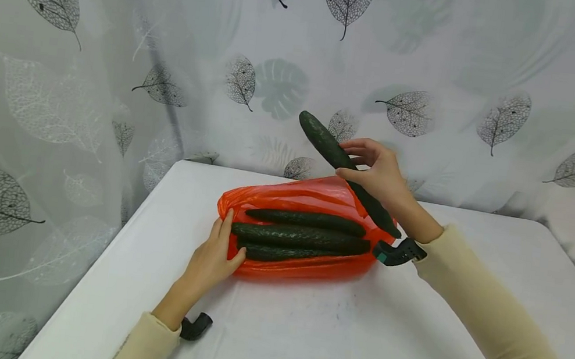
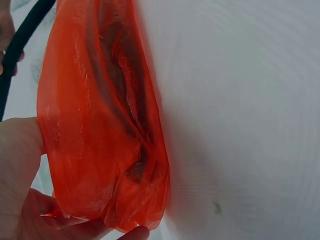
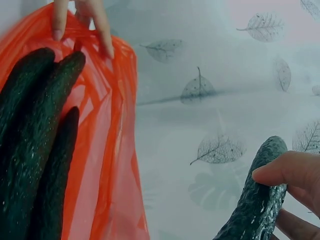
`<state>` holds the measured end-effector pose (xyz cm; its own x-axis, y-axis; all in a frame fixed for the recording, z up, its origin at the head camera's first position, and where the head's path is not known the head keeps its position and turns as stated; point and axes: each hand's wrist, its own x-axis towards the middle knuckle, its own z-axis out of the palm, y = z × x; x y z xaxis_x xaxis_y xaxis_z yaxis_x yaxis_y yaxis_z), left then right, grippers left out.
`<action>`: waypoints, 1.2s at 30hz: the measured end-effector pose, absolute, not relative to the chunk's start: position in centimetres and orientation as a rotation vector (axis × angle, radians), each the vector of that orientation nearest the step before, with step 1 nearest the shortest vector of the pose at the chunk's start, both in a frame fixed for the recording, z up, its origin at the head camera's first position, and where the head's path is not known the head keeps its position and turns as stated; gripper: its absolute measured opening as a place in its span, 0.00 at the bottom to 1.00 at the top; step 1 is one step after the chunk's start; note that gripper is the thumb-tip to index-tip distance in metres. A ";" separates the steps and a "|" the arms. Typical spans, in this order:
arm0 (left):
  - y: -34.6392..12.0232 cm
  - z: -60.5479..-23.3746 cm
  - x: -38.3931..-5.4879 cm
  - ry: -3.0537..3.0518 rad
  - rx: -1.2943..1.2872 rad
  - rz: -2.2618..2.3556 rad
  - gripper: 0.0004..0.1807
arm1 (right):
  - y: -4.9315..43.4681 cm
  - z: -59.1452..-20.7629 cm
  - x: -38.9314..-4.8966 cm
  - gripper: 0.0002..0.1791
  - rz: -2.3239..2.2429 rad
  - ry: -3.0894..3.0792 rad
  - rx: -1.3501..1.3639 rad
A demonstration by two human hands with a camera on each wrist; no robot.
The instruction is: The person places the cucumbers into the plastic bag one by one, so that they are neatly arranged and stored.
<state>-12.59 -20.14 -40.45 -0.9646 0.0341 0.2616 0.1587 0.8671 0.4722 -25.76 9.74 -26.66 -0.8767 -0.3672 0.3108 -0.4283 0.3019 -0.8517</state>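
Note:
A cucumber (image 1: 323,139) is raised at a slant above the right end of a red plastic bag (image 1: 298,273). My right hand (image 1: 380,174) pinches it around the middle between thumb and fingers; the right wrist view shows the thumb lying along the cucumber (image 3: 260,200). Inside the open bag, three more cucumbers (image 1: 302,238) lie side by side. My left hand (image 1: 210,259) grips the bag's left end. In the left wrist view its thumb and fingers are bent around the red plastic (image 2: 95,150), with some fingertips under the folds.
The bag lies on a white table (image 1: 292,332). A curtain (image 1: 288,74) with a leaf print hangs behind the table and along its left side. Each wrist wears a black device, one beside the left sleeve (image 1: 144,343) and one beside the right sleeve (image 1: 492,330).

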 end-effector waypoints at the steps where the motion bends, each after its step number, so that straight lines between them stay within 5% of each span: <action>1: -20.1 -40.5 -12.6 -2.801 -0.145 -0.742 0.47 | 9.5 -26.7 -25.8 0.27 1.674 -2.477 0.764; 36: -20.8 -40.1 -12.6 -2.806 -0.150 -0.750 0.47 | 4.8 -33.1 -26.9 0.22 1.441 -2.421 1.344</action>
<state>-12.63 -20.77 -40.09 -0.9678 0.0385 0.2489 0.1576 0.8634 0.4792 -26.91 4.82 -33.12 -0.6292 -0.6582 0.4135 -0.6772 0.2031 -0.7072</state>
